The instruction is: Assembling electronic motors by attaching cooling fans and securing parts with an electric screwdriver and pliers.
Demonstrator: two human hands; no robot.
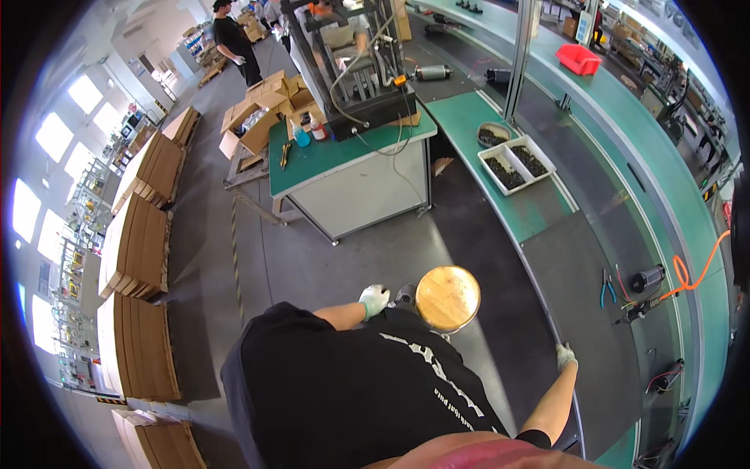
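Observation:
My left hand (pixel 374 300), in a pale glove, is held low over my leg with its fingers curled in; whether anything is inside them is hidden. Just right of it stands a round stool (pixel 448 298) with a shiny wooden seat. My right hand (pixel 566 357), also gloved, grips the metal edge of the long workbench (pixel 582 270). Farther along that bench lie blue-handled pliers (pixel 607 288), a dark screwdriver-like power tool (pixel 641 310) on an orange coiled hose (pixel 683 273), and a black cylindrical motor (pixel 648 278) with wires.
Ahead stands a green-topped table (pixel 344 166) carrying a black machine frame (pixel 371 117) and bottles. A white divided tray (pixel 516 164) of small dark parts sits on the bench. A red bin (pixel 578 59) rests on the shelf. Stacked cartons (pixel 137 254) line the left.

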